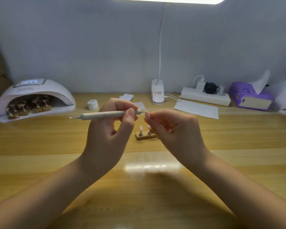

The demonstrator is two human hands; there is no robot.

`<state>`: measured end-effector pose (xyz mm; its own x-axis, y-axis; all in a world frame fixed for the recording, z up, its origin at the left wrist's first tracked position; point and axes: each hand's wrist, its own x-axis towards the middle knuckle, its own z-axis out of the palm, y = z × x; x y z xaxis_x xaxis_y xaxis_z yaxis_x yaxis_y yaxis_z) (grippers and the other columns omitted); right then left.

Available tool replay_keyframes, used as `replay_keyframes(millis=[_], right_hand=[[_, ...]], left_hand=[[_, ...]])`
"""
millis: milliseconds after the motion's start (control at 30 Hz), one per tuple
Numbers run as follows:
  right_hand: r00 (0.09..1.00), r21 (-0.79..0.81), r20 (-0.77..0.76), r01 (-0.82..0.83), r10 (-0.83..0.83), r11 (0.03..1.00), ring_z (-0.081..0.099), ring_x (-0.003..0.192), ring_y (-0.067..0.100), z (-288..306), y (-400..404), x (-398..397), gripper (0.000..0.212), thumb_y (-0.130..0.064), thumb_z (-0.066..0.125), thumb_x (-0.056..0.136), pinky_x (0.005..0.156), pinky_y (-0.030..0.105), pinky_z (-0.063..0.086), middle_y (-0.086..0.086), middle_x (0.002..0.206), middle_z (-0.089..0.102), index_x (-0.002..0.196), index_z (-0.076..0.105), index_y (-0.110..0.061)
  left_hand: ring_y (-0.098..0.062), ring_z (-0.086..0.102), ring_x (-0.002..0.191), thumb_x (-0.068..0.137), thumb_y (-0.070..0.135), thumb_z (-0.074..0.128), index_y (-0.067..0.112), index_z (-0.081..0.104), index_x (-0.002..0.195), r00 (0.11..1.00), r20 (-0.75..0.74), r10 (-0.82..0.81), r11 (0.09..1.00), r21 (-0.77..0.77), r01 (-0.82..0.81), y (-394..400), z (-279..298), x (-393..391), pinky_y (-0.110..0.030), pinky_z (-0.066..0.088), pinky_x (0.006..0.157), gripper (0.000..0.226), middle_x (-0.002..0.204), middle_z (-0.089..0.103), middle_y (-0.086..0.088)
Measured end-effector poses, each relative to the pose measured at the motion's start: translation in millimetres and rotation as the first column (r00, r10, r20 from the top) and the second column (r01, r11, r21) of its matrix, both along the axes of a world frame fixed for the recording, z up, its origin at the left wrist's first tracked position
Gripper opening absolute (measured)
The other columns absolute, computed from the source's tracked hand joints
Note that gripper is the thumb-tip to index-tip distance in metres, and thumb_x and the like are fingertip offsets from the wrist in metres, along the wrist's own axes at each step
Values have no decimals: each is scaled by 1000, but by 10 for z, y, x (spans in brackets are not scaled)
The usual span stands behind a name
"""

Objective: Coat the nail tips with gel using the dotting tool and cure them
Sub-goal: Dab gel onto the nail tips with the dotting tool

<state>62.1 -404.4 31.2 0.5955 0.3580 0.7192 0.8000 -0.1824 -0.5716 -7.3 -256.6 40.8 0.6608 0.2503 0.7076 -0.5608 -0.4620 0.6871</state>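
My left hand [111, 128] pinches a grey dotting tool [102, 115] that lies level above the table, its right metal tip touching a pale pink nail tip [147, 115]. That nail tip is pinched between the fingers of my right hand [173, 129]. Below my hands a small wooden holder [145, 136] stands on the table with two more nail tips on metal stands. A white gel jar [93, 104] sits behind my left hand. The white curing lamp [35, 98] at the left has its display lit and holds several nail stands inside.
A clip-on desk lamp [157, 93] stands at the back centre. A power strip [205, 96] with chargers, a purple tissue box [249, 96] and a white paper sheet [196, 110] lie at the right. Small paper pieces [126, 96] lie behind my hands on the wooden table [139, 179].
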Motion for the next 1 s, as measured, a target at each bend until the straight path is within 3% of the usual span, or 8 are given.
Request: replay_keyframes(millis=[1000], right_hand=[[1000,-5,10,1,-1,1000,68,66,16,-3,-3,-7,13,-19,68,89,63,40,55,1,73,72,94,76,-10]], left_hand=[[-21,65,83,88,31,51,26,60,94,1000,16,-15,1000,-3,15,-9,-19,-3,-43,56,73,12,86,64,3]])
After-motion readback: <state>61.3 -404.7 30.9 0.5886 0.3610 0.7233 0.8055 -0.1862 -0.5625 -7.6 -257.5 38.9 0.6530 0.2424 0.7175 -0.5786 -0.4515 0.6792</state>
